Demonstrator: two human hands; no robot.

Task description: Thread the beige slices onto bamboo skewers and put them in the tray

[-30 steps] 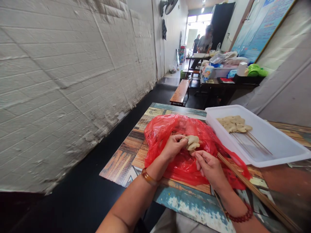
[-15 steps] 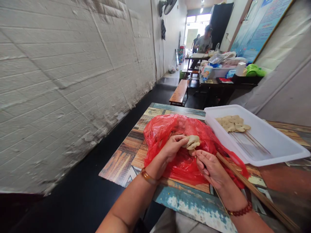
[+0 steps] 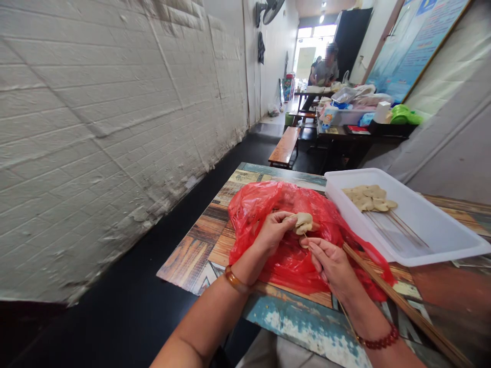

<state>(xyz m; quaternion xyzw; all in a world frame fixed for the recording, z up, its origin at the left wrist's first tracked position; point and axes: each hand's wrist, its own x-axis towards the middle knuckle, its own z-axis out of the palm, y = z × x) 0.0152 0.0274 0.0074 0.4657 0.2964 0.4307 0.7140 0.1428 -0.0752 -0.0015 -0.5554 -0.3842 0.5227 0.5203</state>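
Note:
My left hand (image 3: 273, 232) is closed, pinching a small stack of pale round food slices (image 3: 304, 223) above an open red plastic bag (image 3: 261, 212). My right hand (image 3: 330, 266) is closed on a thin bamboo skewer (image 3: 307, 239) whose tip meets the slices from below. Both hands hover over the bag on a painted wooden table (image 3: 199, 250). A bundle of bare bamboo skewers (image 3: 399, 301) lies to the right of my right hand. A white plastic tray (image 3: 433, 230) at the right holds finished skewers of the same slices (image 3: 368, 197).
A white brick wall runs along the left with a dark floor aisle beside the table. Further back are a wooden bench (image 3: 286, 145) and a cluttered table (image 3: 356, 122) with boxes and bags. A person (image 3: 326, 69) is at a far table near the doorway.
My right hand has drawn back slightly, showing more of the skewer under the slices. My left hand keeps its pinch on the stack in about the same place.

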